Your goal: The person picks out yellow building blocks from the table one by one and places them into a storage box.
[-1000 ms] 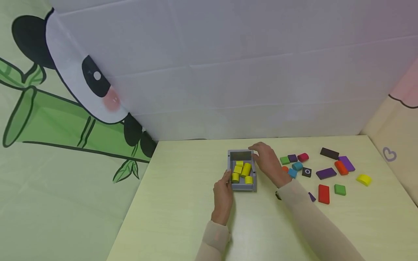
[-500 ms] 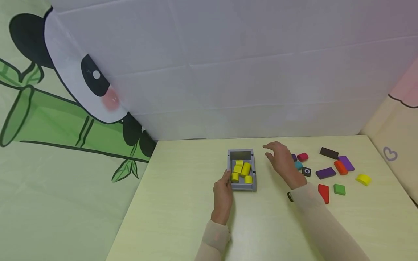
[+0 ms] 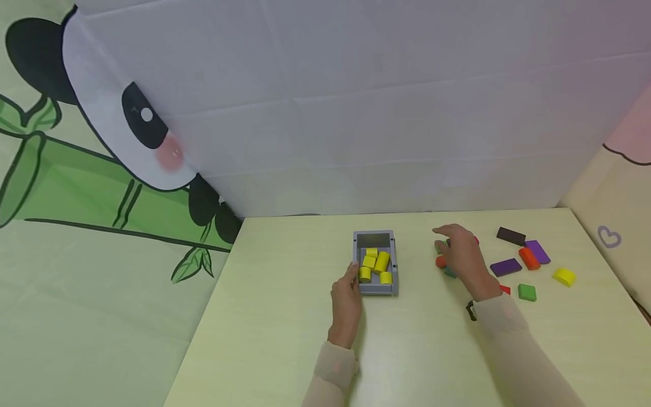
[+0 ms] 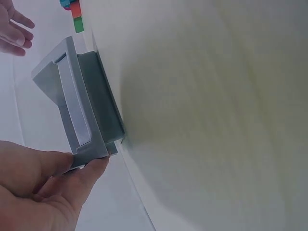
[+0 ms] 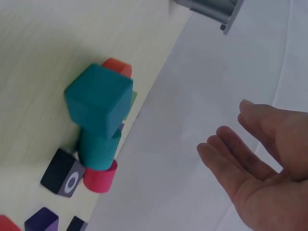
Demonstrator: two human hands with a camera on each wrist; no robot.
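Note:
My left hand (image 3: 346,308) pinches the left side of a grey open-topped box (image 3: 376,290). In the left wrist view, thumb and fingers grip the edge of the box (image 4: 103,98). Several yellow blocks (image 3: 382,262), cubes and cylinders, lie inside it. My right hand (image 3: 464,257) hovers over the left part of a loose block group, fingers relaxed and holding nothing. Near it are an orange-red round block (image 3: 441,262), a blue cube (image 5: 98,98), a teal cylinder (image 5: 97,151) and a pink-red cylinder (image 5: 100,178). My right hand and forearm hide part of the group in the head view.
Further right lie a black block (image 3: 511,236), a dark purple block (image 3: 506,267), a lighter purple block (image 3: 537,252), an orange-red block (image 3: 529,258), a green block (image 3: 526,292) and a yellow arched block (image 3: 564,276). A pale curtain (image 3: 325,130) hangs behind the table (image 3: 264,316).
My right hand has moved away from the box's far right corner, rightwards to above the loose blocks. My left hand stays at the box, and the yellow blocks lie as before.

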